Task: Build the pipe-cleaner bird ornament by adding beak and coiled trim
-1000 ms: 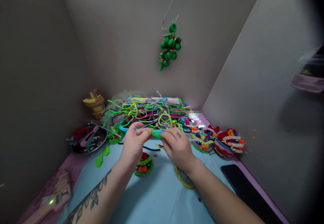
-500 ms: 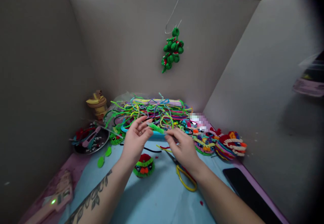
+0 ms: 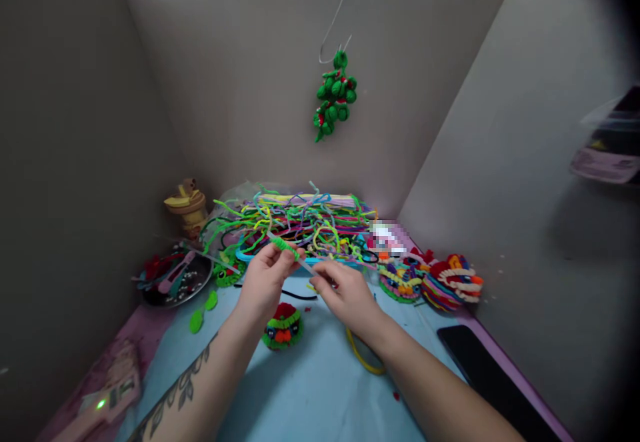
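Note:
A bright green coil of pipe cleaner (image 3: 286,249) is wound around a thin, pale, translucent stick (image 3: 307,267). My left hand (image 3: 266,277) pinches the coil between thumb and fingers. At the stick's lower right end, my right hand (image 3: 349,297) grips it with thumb and fingertips. Below my hands sits a round pipe-cleaner figure (image 3: 283,327) in green and red, with dark eyes and an orange middle. The yellow-handled scissors (image 3: 364,355) lie partly hidden beneath my right forearm. A black pipe cleaner (image 3: 299,295) rests on the blue cloth between my hands.
At the back, a blue tray (image 3: 243,255) overflows with colourful pipe cleaners. Finished figures (image 3: 453,283) crowd the right, near a black phone (image 3: 493,379). On the left are a metal bowl (image 3: 173,299), green leaf shapes (image 3: 197,322) and a pink glue gun (image 3: 107,395).
The green coil has moved left in the view, and my left fingers have closed on it. More of the stick shows between my hands. My right hand has shifted slightly left and covers the scissors' blades.

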`<state>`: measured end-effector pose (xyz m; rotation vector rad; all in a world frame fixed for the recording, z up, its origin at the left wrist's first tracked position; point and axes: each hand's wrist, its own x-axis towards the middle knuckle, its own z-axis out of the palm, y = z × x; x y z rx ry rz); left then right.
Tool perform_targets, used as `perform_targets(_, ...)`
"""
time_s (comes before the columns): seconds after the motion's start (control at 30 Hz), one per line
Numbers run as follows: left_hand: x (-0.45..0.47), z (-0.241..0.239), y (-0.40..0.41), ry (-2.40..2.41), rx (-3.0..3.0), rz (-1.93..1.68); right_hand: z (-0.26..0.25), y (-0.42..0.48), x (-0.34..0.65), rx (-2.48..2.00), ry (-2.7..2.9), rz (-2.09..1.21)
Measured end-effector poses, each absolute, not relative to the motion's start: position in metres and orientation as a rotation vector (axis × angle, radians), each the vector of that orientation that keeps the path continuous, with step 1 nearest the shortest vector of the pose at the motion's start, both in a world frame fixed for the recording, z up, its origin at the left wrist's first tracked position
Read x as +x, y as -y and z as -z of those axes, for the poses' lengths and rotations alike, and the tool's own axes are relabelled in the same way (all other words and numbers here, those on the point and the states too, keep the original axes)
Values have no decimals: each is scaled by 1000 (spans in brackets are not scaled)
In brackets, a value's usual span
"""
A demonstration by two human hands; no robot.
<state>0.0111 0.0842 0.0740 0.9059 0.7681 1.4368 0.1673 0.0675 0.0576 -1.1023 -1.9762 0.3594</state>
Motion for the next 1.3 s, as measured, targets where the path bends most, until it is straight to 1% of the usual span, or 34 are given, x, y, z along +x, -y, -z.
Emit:
perform_targets(0.33, 7, -74, -91, -784, 745, -1547, -58, -62, 162, -1197, 2042, -364)
perform_targets(0.43, -10, -80, -100, -774, 702, -1623, -60, -63, 164, -1231, 2084, -365)
perform_targets(0.53, -31, -90, -106, -809, 690, -1774, -64, -68, 173, -1284, 2153, -368)
perform_targets(0.6, -44, -96, -107, -843, 744, -1842, -66, -73, 181, -1331, 2236, -333)
perform_targets(0.7, -56, -102, -103, -926, 935, -1879, -64, -80, 192, -1444, 2360, -189)
perform_targets(0.8, -60, -105, -98, -1160, 1221, -1763, -58, -85, 197, -1619, 2437, -68)
perform_targets(0.87, -60, -104, -96, -1278, 1446, -1626, -53, -85, 196, -1703, 2503, -75)
perform_targets(0.97, -56, -100, -96, -1285, 1786, -1389, -51, -85, 192, -1732, 2564, -128)
perform_targets(1.1, -39, -88, -94, -1223, 2048, -1117, -53, -84, 185, -1441, 2319, -297)
perform_targets(1.2, -25, -80, -90, -1135, 2143, -1080, -56, -80, 180, -1206, 2066, -420)
perform_targets(1.3, -17, -76, -86, -1084, 2190, -1072, -57, -76, 176, -1090, 1997, -435)
